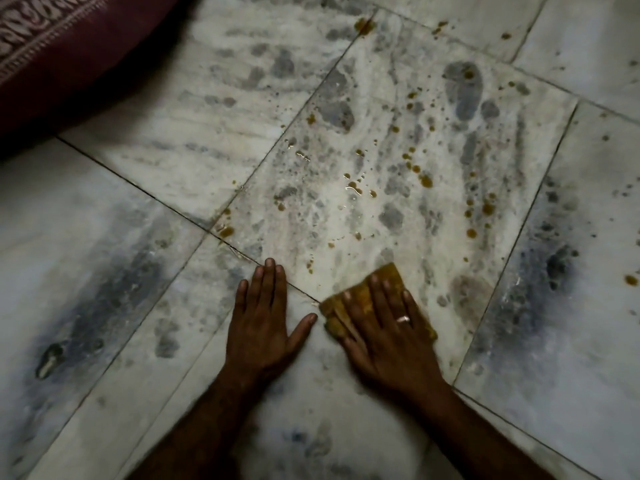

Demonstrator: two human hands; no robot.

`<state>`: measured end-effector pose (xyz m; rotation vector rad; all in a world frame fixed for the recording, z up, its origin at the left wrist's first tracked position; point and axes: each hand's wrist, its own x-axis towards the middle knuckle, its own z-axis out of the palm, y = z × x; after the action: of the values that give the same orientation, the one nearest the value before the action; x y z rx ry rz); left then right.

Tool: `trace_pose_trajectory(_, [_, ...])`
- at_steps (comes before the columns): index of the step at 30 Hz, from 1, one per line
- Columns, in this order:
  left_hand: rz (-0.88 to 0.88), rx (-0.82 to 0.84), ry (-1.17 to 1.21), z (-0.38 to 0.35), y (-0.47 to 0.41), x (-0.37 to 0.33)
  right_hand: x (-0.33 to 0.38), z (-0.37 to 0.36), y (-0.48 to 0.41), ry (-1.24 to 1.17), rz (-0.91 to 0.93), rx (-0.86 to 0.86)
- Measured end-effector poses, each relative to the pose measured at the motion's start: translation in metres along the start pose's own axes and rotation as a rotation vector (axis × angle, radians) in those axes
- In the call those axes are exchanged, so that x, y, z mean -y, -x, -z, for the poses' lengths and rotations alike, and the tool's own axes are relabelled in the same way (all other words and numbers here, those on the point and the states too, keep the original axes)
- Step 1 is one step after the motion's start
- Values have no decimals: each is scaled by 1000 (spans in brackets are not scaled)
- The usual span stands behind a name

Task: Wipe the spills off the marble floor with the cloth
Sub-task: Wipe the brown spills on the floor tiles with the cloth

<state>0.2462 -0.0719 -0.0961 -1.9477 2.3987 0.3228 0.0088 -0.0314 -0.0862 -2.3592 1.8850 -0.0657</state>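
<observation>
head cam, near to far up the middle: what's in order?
right hand flat on the cloth → brown drops across the marble tile → larger brown spill at the far tile joint.

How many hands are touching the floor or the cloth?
2. The left hand lies flat on the bare floor. The right hand presses flat on the cloth, just right of it. The brown spills lie beyond both hands.

R hand (384, 327) flat on cloth (388, 271)
</observation>
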Motion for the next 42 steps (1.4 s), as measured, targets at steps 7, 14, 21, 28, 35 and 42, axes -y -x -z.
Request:
trace_pose_trajectory(7, [22,-37,9,-2,-5,6,-13,8,-66,-22,-260,-5])
trace_pose_trajectory(14, [56,-118,-16,-4,-18,15,25,-2,-62,-9,186,-72])
trace_pose_trajectory(21, [150,-99,29,-2,-23,30,4,6,-99,-33,-151,-18])
trace_pose_trajectory(28, [140,-153,24,-1,-23,32,52,-8,-102,-30,217,-64])
trace_pose_trajectory(35, [267,-158,39,1,-17,72,36,1,-141,-25,-18,-27])
trace_pose_trajectory(42, [265,-159,40,5,-36,104,91,-9,-132,-71,249,-62])
